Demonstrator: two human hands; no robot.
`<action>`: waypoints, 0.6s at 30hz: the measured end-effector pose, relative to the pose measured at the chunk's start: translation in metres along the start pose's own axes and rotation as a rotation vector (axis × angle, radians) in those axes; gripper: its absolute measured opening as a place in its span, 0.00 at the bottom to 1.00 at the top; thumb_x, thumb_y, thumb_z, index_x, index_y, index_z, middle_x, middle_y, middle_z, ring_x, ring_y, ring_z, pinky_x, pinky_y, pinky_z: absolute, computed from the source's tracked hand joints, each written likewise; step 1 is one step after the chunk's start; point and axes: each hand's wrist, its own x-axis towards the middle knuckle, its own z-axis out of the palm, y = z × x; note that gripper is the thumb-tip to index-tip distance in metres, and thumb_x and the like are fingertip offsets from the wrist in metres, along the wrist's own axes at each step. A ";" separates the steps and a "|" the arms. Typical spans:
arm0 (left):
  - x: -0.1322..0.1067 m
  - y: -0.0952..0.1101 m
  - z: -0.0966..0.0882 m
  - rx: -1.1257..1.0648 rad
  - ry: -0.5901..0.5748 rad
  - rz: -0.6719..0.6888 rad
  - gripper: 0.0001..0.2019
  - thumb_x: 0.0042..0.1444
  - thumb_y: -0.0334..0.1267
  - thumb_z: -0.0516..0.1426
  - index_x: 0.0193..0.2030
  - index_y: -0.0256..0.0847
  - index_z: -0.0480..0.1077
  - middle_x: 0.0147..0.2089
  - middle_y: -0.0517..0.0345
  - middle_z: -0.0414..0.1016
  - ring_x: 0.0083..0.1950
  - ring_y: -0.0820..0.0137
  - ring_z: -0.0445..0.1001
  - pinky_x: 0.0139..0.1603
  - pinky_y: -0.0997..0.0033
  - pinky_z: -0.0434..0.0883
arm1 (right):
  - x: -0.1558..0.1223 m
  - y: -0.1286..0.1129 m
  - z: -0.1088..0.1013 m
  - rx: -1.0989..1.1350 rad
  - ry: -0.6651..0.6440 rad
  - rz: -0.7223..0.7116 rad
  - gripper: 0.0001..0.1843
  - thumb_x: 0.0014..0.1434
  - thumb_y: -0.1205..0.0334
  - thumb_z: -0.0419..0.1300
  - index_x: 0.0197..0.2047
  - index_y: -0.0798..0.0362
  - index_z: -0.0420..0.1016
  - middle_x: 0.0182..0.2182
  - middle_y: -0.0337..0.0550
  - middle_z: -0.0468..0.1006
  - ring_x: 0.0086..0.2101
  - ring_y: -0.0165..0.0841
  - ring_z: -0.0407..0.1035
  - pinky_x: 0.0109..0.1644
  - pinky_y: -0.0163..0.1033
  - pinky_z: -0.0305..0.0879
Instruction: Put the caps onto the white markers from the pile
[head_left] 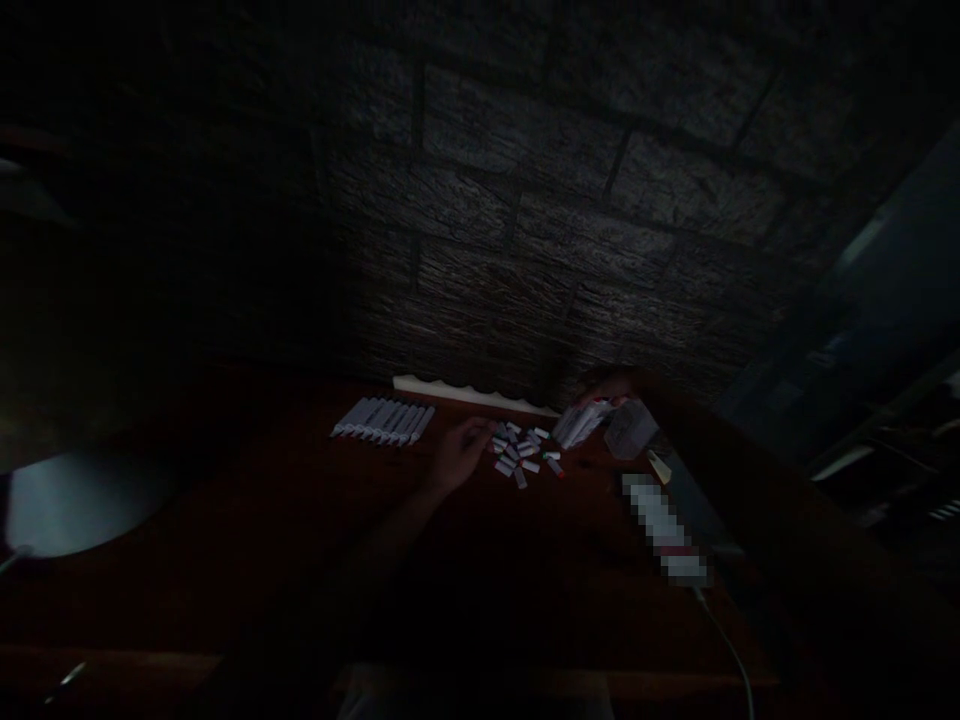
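Scattered on the dark wooden table is a pile of short white marker caps (521, 452), a few with red or green ends. At the pile's left edge is my left hand (456, 456), its thumb and forefinger bent together; whatever is between the fingertips is too dark to make out. My right hand (611, 386) reaches over a bundle of white markers (581, 422) to the right of the pile and grips its upper end. Left of my left hand, several white markers (382, 420) lie side by side in a slanted row. Next to the bundle stands a clear plastic box (631, 430).
A pale wavy-edged strip (472, 393) lies along the stone-block wall (525, 230). On the right lie a blurred-out white power strip or similar long item (666, 530) and its cable (731, 645). A pale rounded object (82, 505) is at the left. The scene is very dark.
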 end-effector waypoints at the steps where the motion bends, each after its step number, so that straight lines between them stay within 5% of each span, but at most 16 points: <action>1: 0.000 0.000 0.000 -0.001 0.000 -0.003 0.15 0.57 0.50 0.55 0.38 0.39 0.73 0.28 0.59 0.76 0.33 0.68 0.76 0.37 0.71 0.71 | 0.000 0.000 0.000 0.000 0.002 -0.002 0.19 0.42 0.54 0.71 0.39 0.49 0.79 0.37 0.42 0.79 0.39 0.35 0.71 0.31 0.30 0.67; 8: -0.001 0.003 0.001 -0.017 -0.011 -0.020 0.16 0.57 0.51 0.55 0.37 0.39 0.73 0.28 0.59 0.77 0.32 0.69 0.75 0.35 0.72 0.70 | -0.013 -0.002 -0.010 0.089 0.018 -0.034 0.22 0.52 0.51 0.65 0.49 0.50 0.75 0.49 0.47 0.77 0.45 0.36 0.71 0.34 0.31 0.69; 18: 0.001 -0.004 -0.001 0.011 0.003 0.003 0.16 0.57 0.51 0.54 0.38 0.39 0.74 0.28 0.59 0.77 0.33 0.68 0.76 0.39 0.71 0.70 | -0.019 0.009 -0.016 0.332 0.143 -0.089 0.21 0.53 0.65 0.65 0.51 0.55 0.72 0.47 0.53 0.78 0.40 0.35 0.76 0.36 0.34 0.73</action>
